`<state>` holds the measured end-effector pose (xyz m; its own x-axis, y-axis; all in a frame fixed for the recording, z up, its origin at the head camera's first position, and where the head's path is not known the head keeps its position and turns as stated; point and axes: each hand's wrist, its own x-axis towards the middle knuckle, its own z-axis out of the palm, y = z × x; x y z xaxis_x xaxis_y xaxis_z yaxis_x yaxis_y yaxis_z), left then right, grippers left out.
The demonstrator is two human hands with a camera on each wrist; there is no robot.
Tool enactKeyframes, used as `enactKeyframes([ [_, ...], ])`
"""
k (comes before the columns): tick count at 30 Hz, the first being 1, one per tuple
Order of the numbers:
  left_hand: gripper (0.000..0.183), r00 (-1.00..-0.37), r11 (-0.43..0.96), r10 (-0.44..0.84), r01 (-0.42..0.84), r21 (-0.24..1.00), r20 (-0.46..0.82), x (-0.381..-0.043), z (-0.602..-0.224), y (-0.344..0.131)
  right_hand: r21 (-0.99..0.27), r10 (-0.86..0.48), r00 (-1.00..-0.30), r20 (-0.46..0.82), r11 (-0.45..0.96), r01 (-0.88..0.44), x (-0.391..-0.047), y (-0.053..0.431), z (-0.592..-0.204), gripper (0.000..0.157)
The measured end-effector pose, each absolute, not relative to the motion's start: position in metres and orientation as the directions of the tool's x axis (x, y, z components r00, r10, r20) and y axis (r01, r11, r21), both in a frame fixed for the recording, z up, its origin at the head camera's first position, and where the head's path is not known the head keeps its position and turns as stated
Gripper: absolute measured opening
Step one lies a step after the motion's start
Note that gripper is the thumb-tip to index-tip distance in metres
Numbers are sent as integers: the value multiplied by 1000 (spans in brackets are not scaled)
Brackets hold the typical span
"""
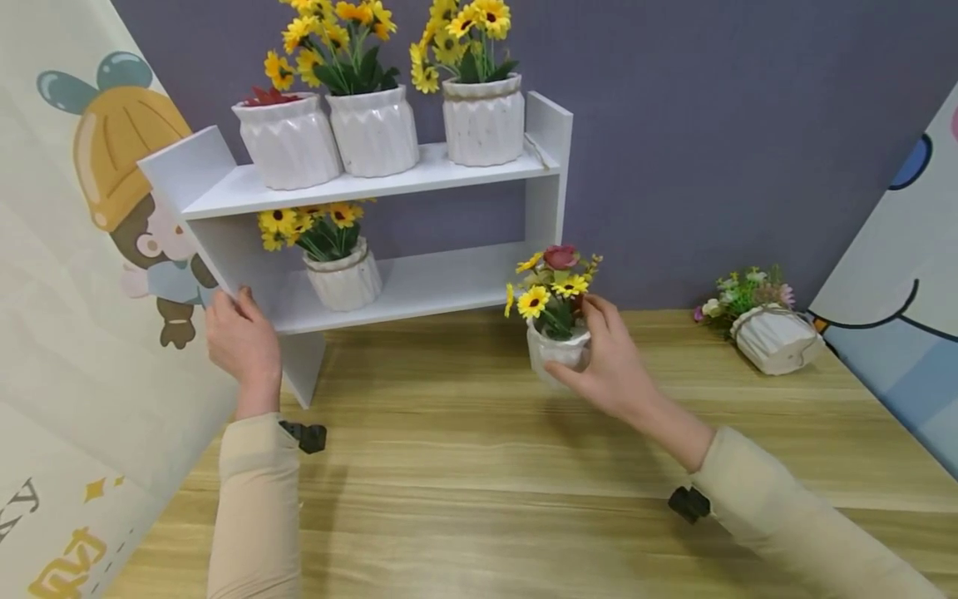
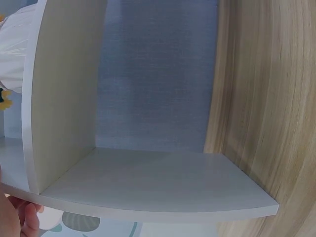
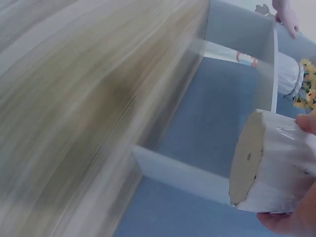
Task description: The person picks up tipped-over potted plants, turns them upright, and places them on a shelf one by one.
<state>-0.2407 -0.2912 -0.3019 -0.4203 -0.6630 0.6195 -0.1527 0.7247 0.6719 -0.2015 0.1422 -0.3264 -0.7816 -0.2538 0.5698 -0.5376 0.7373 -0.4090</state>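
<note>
My right hand (image 1: pixel 615 366) grips a white flower pot (image 1: pixel 555 356) with yellow daisies and a reddish rose. In the right wrist view the pot's flat underside (image 3: pixel 247 157) shows, held off the table near the shelf. My left hand (image 1: pixel 243 339) holds the left side panel of the white two-tier shelf (image 1: pixel 441 287); in the left wrist view its fingers (image 2: pixel 30 219) curl at the panel's edge. On the lower tier stands a white pot (image 1: pixel 344 279) with yellow flowers, at the left. Three white pots line the top tier, the middle one (image 1: pixel 372 133) with yellow flowers.
A white pot (image 1: pixel 778 339) with small mixed flowers lies tipped on its side at the table's right. The wooden table (image 1: pixel 449 499) spreads in front of the shelf. A grey-purple wall (image 1: pixel 711 150) rises behind, with cartoon-printed panels on both sides.
</note>
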Motion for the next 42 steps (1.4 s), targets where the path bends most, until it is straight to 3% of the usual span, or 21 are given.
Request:
enactKeyframes([
  [19, 51, -429, 734, -654, -163, 659, 623, -240, -304, -294, -418, -341, -727, 596, 641, -644, -219, 84, -291, 90],
  [27, 50, -424, 728, -658, -146, 670, 623, -241, -304, -294, -478, -330, -773, 542, 636, -606, -228, 64, -275, 91],
  [42, 48, -408, 730, -655, -122, 673, 636, -243, -301, -293, -555, -283, -796, 535, 593, -583, -252, 23, -262, 87],
])
